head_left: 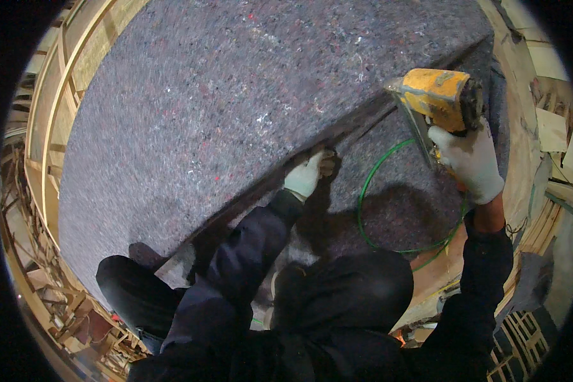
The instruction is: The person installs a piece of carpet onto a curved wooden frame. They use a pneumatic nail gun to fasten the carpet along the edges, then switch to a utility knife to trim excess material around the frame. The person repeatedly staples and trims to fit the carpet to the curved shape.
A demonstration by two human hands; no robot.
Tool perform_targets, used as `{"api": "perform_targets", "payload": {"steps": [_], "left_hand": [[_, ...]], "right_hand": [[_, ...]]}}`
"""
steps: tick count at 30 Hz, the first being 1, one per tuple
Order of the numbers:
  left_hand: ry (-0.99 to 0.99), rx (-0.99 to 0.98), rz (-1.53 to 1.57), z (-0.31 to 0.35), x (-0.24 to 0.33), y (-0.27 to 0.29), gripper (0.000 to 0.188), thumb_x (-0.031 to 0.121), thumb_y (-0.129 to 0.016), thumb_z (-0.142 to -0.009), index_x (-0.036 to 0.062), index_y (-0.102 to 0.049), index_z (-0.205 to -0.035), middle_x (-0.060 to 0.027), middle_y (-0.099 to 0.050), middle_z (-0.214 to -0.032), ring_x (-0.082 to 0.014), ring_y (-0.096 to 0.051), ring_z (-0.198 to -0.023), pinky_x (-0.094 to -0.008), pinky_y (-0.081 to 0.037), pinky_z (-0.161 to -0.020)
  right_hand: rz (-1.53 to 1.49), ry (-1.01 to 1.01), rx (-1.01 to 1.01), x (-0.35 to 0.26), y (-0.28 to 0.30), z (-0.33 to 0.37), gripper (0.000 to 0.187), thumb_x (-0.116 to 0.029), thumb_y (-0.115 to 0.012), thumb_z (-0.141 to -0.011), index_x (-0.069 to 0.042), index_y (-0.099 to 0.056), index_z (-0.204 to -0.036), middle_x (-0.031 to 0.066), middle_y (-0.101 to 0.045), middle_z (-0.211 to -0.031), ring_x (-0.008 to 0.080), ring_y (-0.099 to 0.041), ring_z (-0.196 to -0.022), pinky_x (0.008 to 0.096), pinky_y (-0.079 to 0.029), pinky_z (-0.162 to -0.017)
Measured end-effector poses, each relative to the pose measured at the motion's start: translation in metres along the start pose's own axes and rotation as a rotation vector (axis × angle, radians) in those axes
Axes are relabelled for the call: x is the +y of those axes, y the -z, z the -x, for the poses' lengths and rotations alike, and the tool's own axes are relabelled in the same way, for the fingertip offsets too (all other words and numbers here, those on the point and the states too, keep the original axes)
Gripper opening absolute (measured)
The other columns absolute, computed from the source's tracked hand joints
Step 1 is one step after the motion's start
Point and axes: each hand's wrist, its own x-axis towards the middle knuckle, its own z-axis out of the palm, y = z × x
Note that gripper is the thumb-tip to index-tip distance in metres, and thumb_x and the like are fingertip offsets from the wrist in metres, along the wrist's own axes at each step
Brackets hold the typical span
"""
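Observation:
A wide sheet of speckled grey felt [191, 108] spreads in front of me, with a raised edge running diagonally from lower left to upper right. My left hand [309, 172], in a white glove, is closed at that edge with curled fingers; it appears to pinch the felt there. In my gloved right hand [474, 159] is a worn yellow pneumatic stapler [436, 95], gripped by its handle. Its nose meets or hovers just over the felt edge; contact is hard to tell. A green air hose [361, 204] loops over the felt below the stapler.
My bent knees [363, 290] rest on or over the near felt. A curved wooden frame [48, 146] stands at the left. Wood scraps [76, 318] lie at lower left, and boards [551, 130] lie at the right beyond a wooden edge [522, 95].

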Motion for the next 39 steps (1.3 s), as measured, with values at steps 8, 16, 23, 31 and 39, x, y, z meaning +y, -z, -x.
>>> {"api": "perform_targets", "payload": {"steps": [8,16,23,31,39], "left_hand": [[0.050,-0.004,0.145,-0.005,0.002,-0.008,0.048,0.041,-0.047,-0.106,0.0006,-0.067,-0.122,-0.0140,-0.072,-0.105,-0.0241,-0.068,-0.092,-0.0367,-0.053,-0.086],[0.077,0.041,0.001,-0.005,0.006,-0.013,0.049,0.044,-0.048,-0.106,0.0010,-0.069,-0.115,-0.0114,-0.072,-0.097,-0.0215,-0.068,-0.084,-0.0352,-0.054,-0.080],[-0.014,0.079,-0.301,0.005,0.021,-0.015,0.063,0.057,-0.040,-0.104,0.0015,-0.070,-0.107,-0.0125,-0.072,-0.089,-0.0224,-0.068,-0.082,-0.0347,-0.052,-0.080],[-0.369,0.098,-0.879,-0.032,-0.041,-0.009,0.046,0.042,-0.043,-0.104,0.0054,-0.068,-0.117,-0.0148,-0.073,-0.109,-0.0336,-0.069,-0.100,-0.0417,-0.052,-0.091],[-0.613,0.114,-0.919,-0.033,-0.054,-0.009,0.035,0.028,-0.049,-0.099,0.0058,-0.066,-0.119,-0.0167,-0.070,-0.116,-0.0344,-0.067,-0.103,-0.0445,-0.053,-0.092]], "right_hand": [[0.264,0.106,0.139,-0.011,-0.013,0.006,0.029,-0.024,-0.076,-0.083,-0.003,-0.069,-0.100,0.0143,-0.070,-0.096,0.0362,-0.067,-0.092,0.0434,-0.052,-0.081],[0.777,0.669,-0.029,-0.031,-0.044,0.021,0.018,-0.020,-0.074,-0.085,-0.016,-0.071,-0.102,0.0103,-0.067,-0.099,0.0358,-0.059,-0.088,0.0471,-0.046,-0.074],[0.624,0.675,-0.122,-0.046,-0.075,0.032,0.021,-0.017,-0.078,-0.082,-0.011,-0.071,-0.101,0.0129,-0.067,-0.094,0.0369,-0.062,-0.085,0.0469,-0.048,-0.073],[0.553,0.675,-0.225,-0.068,-0.099,0.042,0.025,-0.011,-0.078,-0.082,-0.012,-0.075,-0.106,0.0121,-0.071,-0.110,0.0337,-0.066,-0.096,0.0468,-0.050,-0.080],[0.688,0.744,-0.219,-0.075,-0.127,0.051,0.025,-0.013,-0.078,-0.083,-0.006,-0.072,-0.106,0.0131,-0.071,-0.106,0.0329,-0.066,-0.092,0.0423,-0.050,-0.077]]}}
